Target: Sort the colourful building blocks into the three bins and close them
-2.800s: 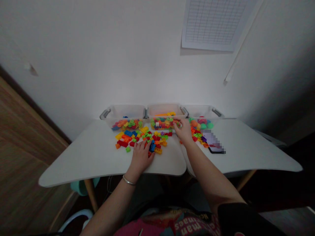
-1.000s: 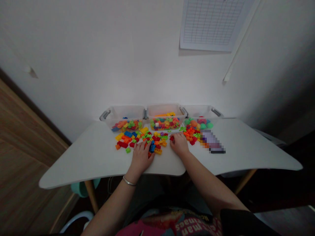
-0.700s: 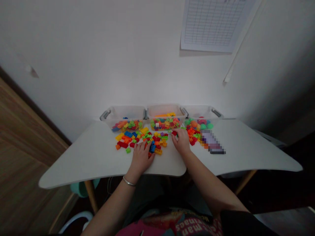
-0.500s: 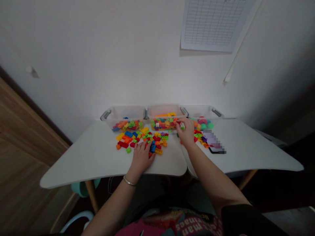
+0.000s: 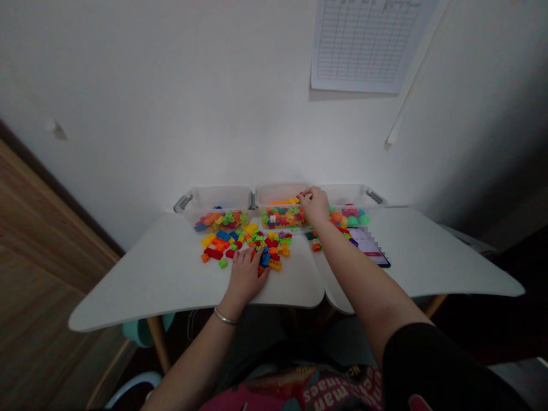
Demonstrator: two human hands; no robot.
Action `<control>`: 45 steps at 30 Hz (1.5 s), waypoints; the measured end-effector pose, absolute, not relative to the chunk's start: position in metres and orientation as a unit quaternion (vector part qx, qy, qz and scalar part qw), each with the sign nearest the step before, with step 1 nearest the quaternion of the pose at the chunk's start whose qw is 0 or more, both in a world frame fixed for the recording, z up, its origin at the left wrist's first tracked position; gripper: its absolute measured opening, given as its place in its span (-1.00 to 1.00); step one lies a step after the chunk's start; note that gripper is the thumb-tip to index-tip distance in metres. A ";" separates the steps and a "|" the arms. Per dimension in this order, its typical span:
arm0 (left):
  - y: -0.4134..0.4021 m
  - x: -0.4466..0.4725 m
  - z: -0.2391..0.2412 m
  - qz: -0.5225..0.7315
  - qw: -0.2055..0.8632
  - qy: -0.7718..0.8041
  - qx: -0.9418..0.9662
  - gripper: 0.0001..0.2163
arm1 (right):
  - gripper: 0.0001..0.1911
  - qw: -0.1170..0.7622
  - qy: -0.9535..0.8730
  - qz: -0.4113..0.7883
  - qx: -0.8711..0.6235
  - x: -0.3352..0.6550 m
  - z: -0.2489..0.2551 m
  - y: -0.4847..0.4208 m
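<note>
right hand (image 5: 315,205) is over the middle clear plastic bin (image 5: 278,191), fingers bunched — can't tell if they've got a brick. left hand (image 5: 246,275) lies flat, fingers spread, touching the loose pile of coloured plastic bricks (image 5: 240,240) on the white table (image 5: 171,274).

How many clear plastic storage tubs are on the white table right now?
3, in a row against the wall: the left clear plastic tub, the middle tub with the right hand over its rim, and the right tub. None looks hidden.
</note>
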State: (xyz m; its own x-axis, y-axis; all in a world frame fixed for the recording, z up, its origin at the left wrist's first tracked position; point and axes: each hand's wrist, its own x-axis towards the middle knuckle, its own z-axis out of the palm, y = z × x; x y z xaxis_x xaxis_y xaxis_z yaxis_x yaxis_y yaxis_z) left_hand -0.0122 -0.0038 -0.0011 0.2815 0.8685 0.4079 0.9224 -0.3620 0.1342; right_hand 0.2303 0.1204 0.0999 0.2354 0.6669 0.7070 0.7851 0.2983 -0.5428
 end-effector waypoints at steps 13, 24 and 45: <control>-0.006 -0.010 0.002 -0.200 0.068 -0.568 -0.796 -0.47 | -0.90 0.495 -0.630 -0.004 -0.599 0.235 0.089 0.132; -0.005 -0.011 -0.001 -0.205 0.072 -0.567 -0.795 -0.47 | -0.79 0.592 -0.623 -0.004 -0.512 0.231 0.077 0.097; -0.005 -0.011 -0.003 -0.211 0.079 -0.561 -0.797 -0.48 | -0.55 0.321 -0.785 -0.026 -0.529 0.210 -0.005 0.046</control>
State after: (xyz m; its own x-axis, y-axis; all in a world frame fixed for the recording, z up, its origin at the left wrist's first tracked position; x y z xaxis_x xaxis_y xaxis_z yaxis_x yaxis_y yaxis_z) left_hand -0.0109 -0.0047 -0.0027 0.2823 0.8599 0.4252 0.9269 -0.3587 0.1100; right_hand 0.2098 0.0462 -0.0051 -0.2339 0.8145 0.5309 0.8479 0.4381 -0.2986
